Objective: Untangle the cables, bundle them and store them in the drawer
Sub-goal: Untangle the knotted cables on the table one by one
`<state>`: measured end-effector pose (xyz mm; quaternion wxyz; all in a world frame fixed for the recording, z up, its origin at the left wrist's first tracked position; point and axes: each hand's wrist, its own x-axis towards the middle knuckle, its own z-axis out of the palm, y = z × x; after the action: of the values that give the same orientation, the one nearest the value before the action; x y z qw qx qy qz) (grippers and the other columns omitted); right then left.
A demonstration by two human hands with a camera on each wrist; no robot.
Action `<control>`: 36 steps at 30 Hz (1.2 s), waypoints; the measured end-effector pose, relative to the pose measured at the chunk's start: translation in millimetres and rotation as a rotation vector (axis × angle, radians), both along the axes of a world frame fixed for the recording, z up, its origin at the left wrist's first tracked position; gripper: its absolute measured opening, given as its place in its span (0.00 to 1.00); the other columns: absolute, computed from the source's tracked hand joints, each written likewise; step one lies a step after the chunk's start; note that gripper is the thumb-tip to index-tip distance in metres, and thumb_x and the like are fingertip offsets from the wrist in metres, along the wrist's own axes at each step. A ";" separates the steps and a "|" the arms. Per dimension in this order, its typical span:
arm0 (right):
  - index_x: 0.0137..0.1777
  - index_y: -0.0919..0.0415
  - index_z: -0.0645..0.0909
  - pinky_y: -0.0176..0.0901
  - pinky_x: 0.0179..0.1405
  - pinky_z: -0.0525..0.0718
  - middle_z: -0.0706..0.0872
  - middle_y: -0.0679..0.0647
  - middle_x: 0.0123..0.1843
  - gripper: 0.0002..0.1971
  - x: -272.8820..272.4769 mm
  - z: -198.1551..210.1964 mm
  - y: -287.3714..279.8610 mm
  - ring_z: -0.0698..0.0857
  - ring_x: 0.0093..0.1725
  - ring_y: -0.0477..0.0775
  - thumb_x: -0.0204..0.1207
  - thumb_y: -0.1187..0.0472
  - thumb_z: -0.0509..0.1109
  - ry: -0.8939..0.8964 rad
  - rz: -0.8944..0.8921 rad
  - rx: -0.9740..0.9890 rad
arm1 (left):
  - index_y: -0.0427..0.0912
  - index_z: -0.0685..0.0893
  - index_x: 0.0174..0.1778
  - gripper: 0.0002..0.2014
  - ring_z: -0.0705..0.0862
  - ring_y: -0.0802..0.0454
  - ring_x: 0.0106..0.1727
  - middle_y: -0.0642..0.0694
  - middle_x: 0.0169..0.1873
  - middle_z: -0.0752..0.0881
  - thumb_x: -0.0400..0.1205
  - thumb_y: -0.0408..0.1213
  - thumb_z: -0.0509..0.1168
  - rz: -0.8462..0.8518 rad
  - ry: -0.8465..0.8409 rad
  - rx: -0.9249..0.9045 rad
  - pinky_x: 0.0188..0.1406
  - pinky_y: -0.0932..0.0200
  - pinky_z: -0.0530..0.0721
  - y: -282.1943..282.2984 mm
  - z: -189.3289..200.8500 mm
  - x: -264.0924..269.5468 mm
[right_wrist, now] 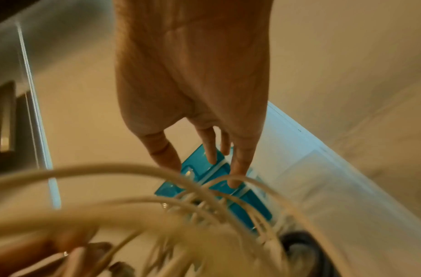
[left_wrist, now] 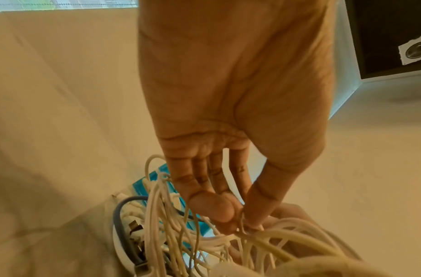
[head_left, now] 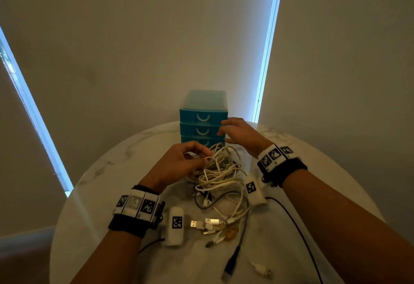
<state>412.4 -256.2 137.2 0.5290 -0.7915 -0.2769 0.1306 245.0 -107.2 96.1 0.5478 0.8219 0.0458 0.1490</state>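
A tangle of white and cream cables (head_left: 220,178) lies on the round marble table (head_left: 107,196), with USB plugs (head_left: 207,224) spread toward me and a grey cable among them. My left hand (head_left: 190,158) pinches a thin white cable (left_wrist: 241,223) at the top of the pile between thumb and fingers. A small blue drawer unit (head_left: 202,122) with three shut drawers stands behind the pile. My right hand (head_left: 235,132) hovers by its right side with fingers spread and straight (right_wrist: 240,165), holding nothing.
A black cable (head_left: 298,232) trails off the table's near right edge. A dark plug (head_left: 229,265) and a white plug (head_left: 262,269) lie near the front edge. The wall and window blinds stand close behind the table.
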 end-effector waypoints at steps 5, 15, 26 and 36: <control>0.71 0.52 0.89 0.57 0.77 0.84 0.88 0.49 0.73 0.16 -13.7 4.3 -19.7 0.86 0.70 0.52 0.85 0.55 0.76 -0.175 0.092 -0.180 | 0.44 0.93 0.54 0.08 0.95 0.44 0.46 0.44 0.49 0.95 0.83 0.27 0.75 0.056 -0.030 -0.049 0.38 0.60 0.92 -0.5 -1.4 -1.0; 0.55 0.52 0.95 0.43 0.70 0.86 0.94 0.41 0.62 0.12 -54.6 -29.7 -83.1 0.90 0.65 0.40 0.74 0.50 0.87 -0.164 0.199 0.050 | 0.39 0.89 0.59 0.06 0.93 0.45 0.44 0.41 0.53 0.92 0.88 0.29 0.73 0.185 -0.266 -0.251 0.37 0.53 0.94 -20.9 -1.6 10.0; 0.59 0.68 0.87 0.44 0.44 0.91 0.92 0.58 0.44 0.17 -61.3 -24.4 -64.0 0.91 0.44 0.53 0.82 0.53 0.81 0.026 -0.245 0.789 | 0.61 0.94 0.55 0.13 0.90 0.62 0.57 0.57 0.58 0.92 0.76 0.55 0.82 -0.122 -0.049 0.134 0.59 0.62 0.86 -32.6 1.2 3.1; 0.58 0.64 0.86 0.44 0.51 0.92 0.93 0.60 0.50 0.13 -62.2 -25.7 -66.7 0.93 0.52 0.57 0.85 0.54 0.78 0.186 -0.067 0.686 | 0.51 0.91 0.56 0.12 0.91 0.55 0.56 0.56 0.53 0.93 0.82 0.53 0.76 0.188 -0.253 -0.098 0.55 0.58 0.87 -18.7 2.1 8.2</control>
<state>350.2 -322.9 111.5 0.7909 -0.5611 -0.2293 0.0843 253.2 -125.9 98.3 0.5722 0.7611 0.0603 0.2995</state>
